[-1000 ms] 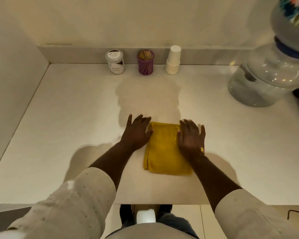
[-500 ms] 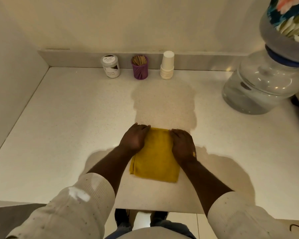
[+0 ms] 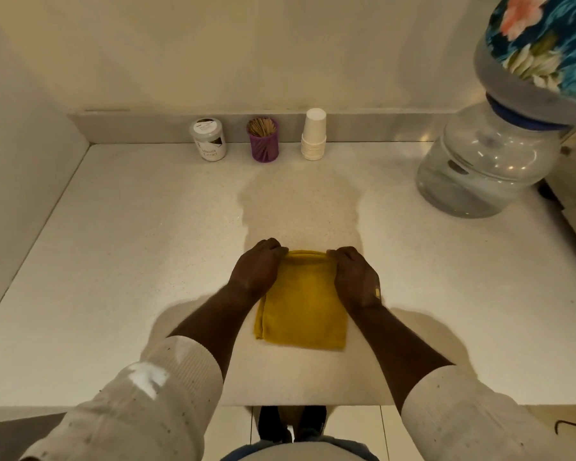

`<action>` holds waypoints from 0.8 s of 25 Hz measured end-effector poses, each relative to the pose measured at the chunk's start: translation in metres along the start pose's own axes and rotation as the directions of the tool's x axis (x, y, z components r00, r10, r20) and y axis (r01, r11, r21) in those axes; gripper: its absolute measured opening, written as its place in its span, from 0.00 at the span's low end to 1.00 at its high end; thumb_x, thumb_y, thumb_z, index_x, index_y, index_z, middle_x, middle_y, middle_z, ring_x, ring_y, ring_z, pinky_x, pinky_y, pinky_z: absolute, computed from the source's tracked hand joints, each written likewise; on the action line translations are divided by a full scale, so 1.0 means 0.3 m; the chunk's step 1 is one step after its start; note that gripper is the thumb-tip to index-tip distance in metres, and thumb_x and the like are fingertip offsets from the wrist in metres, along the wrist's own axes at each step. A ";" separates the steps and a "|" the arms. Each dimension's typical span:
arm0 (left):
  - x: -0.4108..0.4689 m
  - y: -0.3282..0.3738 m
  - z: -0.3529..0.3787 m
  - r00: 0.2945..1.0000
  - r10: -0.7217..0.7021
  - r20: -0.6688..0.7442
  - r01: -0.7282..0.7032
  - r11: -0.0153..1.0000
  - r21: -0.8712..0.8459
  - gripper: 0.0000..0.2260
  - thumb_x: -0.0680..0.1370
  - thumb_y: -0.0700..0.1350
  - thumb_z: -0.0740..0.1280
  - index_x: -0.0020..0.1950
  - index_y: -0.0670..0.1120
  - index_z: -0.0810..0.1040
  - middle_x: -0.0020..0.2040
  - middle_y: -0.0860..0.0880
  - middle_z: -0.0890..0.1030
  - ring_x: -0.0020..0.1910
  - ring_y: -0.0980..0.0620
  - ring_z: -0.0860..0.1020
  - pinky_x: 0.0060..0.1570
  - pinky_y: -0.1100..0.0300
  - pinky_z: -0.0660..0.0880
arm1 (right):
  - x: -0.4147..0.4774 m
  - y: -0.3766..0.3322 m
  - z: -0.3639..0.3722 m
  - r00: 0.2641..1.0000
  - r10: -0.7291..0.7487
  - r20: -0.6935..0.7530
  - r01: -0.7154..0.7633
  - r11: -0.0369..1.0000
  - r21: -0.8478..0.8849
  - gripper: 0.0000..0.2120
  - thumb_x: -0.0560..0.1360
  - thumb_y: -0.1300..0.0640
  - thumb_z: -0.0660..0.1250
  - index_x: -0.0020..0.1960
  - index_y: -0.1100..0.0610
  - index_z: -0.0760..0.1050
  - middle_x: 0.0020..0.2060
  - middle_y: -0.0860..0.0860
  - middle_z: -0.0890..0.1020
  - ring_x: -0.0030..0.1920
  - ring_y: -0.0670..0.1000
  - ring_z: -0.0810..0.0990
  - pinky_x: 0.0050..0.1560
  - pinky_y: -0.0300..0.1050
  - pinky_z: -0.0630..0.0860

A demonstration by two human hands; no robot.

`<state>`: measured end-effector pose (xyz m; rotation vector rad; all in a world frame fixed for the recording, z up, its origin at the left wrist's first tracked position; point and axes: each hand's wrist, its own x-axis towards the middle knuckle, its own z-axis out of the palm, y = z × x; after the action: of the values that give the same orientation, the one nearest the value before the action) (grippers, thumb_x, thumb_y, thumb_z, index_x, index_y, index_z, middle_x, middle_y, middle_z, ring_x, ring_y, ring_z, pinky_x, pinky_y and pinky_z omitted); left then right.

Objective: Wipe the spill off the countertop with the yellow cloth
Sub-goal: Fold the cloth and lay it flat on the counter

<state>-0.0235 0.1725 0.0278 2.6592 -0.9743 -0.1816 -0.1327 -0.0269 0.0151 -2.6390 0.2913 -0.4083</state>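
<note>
A folded yellow cloth [image 3: 303,307] lies flat on the white speckled countertop [image 3: 130,247], near its front edge. My left hand [image 3: 256,271] grips the cloth's far left corner with curled fingers. My right hand [image 3: 354,277] pinches the far right corner the same way. Both hands rest on the cloth's far edge. No spill shows on the surface; only my shadow darkens the counter beyond the cloth.
Along the back wall stand a white jar [image 3: 209,138], a purple holder of toothpicks [image 3: 263,140] and a stack of white paper cups [image 3: 314,134]. A large clear water bottle [image 3: 482,168] with a floral cover [image 3: 542,44] stands at the right. A wall closes the left side.
My hands went from lying flat with spread fingers on the cloth's sides to curling around its far corners. The cloth stays in the same place on the counter.
</note>
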 end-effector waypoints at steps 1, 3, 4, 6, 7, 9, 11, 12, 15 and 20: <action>0.002 -0.002 -0.014 1.000 0.018 -0.020 -0.018 1.000 -0.005 0.18 0.80 0.35 0.62 0.69 0.43 0.77 0.64 0.43 0.80 0.63 0.43 0.77 0.59 0.49 0.77 | -0.001 -0.011 -0.013 0.999 0.036 0.005 -0.036 0.999 0.010 0.30 0.76 0.49 0.48 0.61 0.61 0.82 0.57 0.60 0.83 0.54 0.63 0.83 0.53 0.57 0.80; 0.010 0.006 -0.048 0.997 0.054 -0.054 -0.055 0.998 -0.026 0.17 0.80 0.35 0.63 0.68 0.43 0.79 0.63 0.42 0.81 0.62 0.42 0.79 0.57 0.48 0.78 | 0.017 -0.027 -0.055 0.987 0.158 -0.004 -0.157 0.986 0.058 0.30 0.77 0.46 0.47 0.64 0.56 0.81 0.61 0.56 0.82 0.60 0.60 0.80 0.59 0.51 0.76; 0.017 0.015 -0.063 0.995 0.069 -0.073 -0.072 0.996 -0.044 0.17 0.79 0.35 0.64 0.67 0.43 0.80 0.62 0.42 0.81 0.61 0.41 0.80 0.56 0.48 0.78 | 0.024 -0.033 -0.080 0.979 0.202 -0.023 -0.200 0.977 0.073 0.27 0.78 0.47 0.50 0.63 0.55 0.81 0.61 0.55 0.82 0.61 0.60 0.79 0.59 0.49 0.76; 0.038 0.040 -0.095 0.987 0.102 -0.124 -0.113 0.990 -0.086 0.16 0.79 0.36 0.66 0.66 0.43 0.81 0.61 0.42 0.82 0.59 0.41 0.81 0.55 0.49 0.78 | 0.017 -0.040 -0.131 0.985 0.120 -0.123 -0.118 0.993 0.026 0.20 0.76 0.57 0.58 0.60 0.60 0.83 0.56 0.59 0.83 0.57 0.64 0.81 0.54 0.55 0.80; 0.052 0.058 -0.111 0.982 0.111 -0.150 -0.128 0.986 -0.111 0.16 0.79 0.36 0.66 0.65 0.44 0.81 0.61 0.43 0.82 0.58 0.41 0.81 0.55 0.50 0.78 | 0.012 -0.035 -0.156 0.983 0.054 -0.173 -0.059 0.998 -0.024 0.18 0.73 0.62 0.61 0.59 0.62 0.83 0.53 0.61 0.84 0.54 0.65 0.82 0.51 0.57 0.82; 0.085 0.109 -0.147 0.975 0.125 -0.186 -0.154 0.977 -0.149 0.15 0.80 0.37 0.65 0.65 0.44 0.81 0.61 0.44 0.82 0.58 0.42 0.81 0.56 0.51 0.77 | 0.021 -0.024 -0.218 0.971 0.041 -0.234 -0.057 0.996 -0.063 0.19 0.70 0.66 0.62 0.57 0.64 0.84 0.51 0.64 0.84 0.51 0.67 0.83 0.50 0.60 0.82; 0.113 0.163 -0.181 0.969 0.138 -0.206 -0.175 0.970 -0.172 0.14 0.81 0.38 0.64 0.65 0.44 0.82 0.61 0.44 0.82 0.58 0.42 0.81 0.57 0.51 0.76 | 0.034 -0.010 -0.275 0.961 0.057 -0.270 -0.081 0.994 -0.078 0.20 0.70 0.67 0.61 0.57 0.64 0.84 0.51 0.65 0.84 0.51 0.68 0.82 0.51 0.61 0.81; 0.127 0.188 -0.196 0.964 0.152 -0.219 -0.192 0.966 -0.175 0.14 0.81 0.38 0.63 0.65 0.44 0.82 0.61 0.44 0.82 0.59 0.42 0.81 0.57 0.52 0.76 | 0.041 -0.001 -0.300 0.955 0.051 -0.293 -0.081 0.993 -0.091 0.20 0.70 0.67 0.61 0.58 0.64 0.83 0.52 0.65 0.84 0.52 0.68 0.82 0.51 0.61 0.81; 0.174 0.258 -0.225 0.952 0.191 -0.238 -0.236 0.956 -0.174 0.14 0.81 0.38 0.63 0.65 0.44 0.81 0.61 0.44 0.82 0.59 0.43 0.80 0.58 0.52 0.76 | 0.065 0.037 -0.378 0.937 0.034 -0.348 -0.078 0.990 -0.116 0.19 0.70 0.67 0.62 0.57 0.64 0.83 0.51 0.64 0.84 0.50 0.68 0.82 0.49 0.60 0.80; 0.261 0.356 -0.207 0.960 0.190 -0.208 -0.225 0.962 -0.157 0.14 0.82 0.39 0.63 0.66 0.46 0.81 0.62 0.45 0.81 0.59 0.44 0.81 0.58 0.50 0.77 | 0.127 0.158 -0.431 0.931 0.002 -0.365 -0.055 0.989 -0.136 0.18 0.73 0.64 0.59 0.56 0.64 0.84 0.51 0.64 0.85 0.49 0.67 0.83 0.49 0.61 0.81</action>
<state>-0.0152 0.0592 0.1200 2.3424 -1.1089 0.0316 -0.1464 -0.1305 0.1126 -2.6815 0.4924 -0.9017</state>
